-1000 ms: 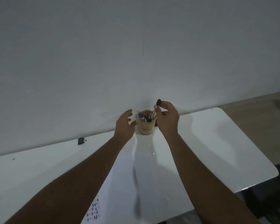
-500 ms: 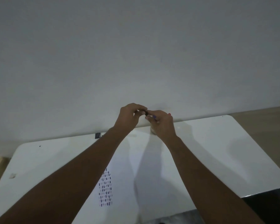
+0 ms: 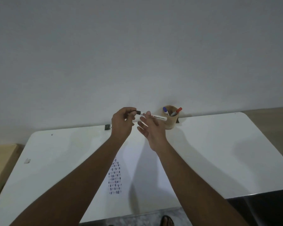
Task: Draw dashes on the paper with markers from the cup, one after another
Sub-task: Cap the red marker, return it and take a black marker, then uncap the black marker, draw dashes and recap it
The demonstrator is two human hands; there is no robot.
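Pale grey wall (image 3: 137, 54) across the whole upper half of the frame. White desk (image 3: 219, 152) with rounded corners below it, filling the lower half. Sheet of paper (image 3: 137, 168) at lower centre, lying flat on the desk, rows of short dark dashes (image 3: 115, 178) near its left edge. Two bare forearms rising from the bottom edge toward centre frame. Left hand (image 3: 122, 123) at centre, grip closed: thumb and fingertips pinched on the black cap end of a marker (image 3: 153, 116). Right hand (image 3: 151, 128) just right of it, grip apart: palm turned up, fingers spread, marker's white barrel resting across the fingertips, not clamped. Marker held level above the desk, white end pointing right toward the cup. Brown cup (image 3: 171, 119) right of centre at the desk's far edge, against the wall, holding a blue-capped marker (image 3: 165, 110) and a red-capped marker (image 3: 176, 111). Small black object (image 3: 107, 127) on the far edge, left of the hands.
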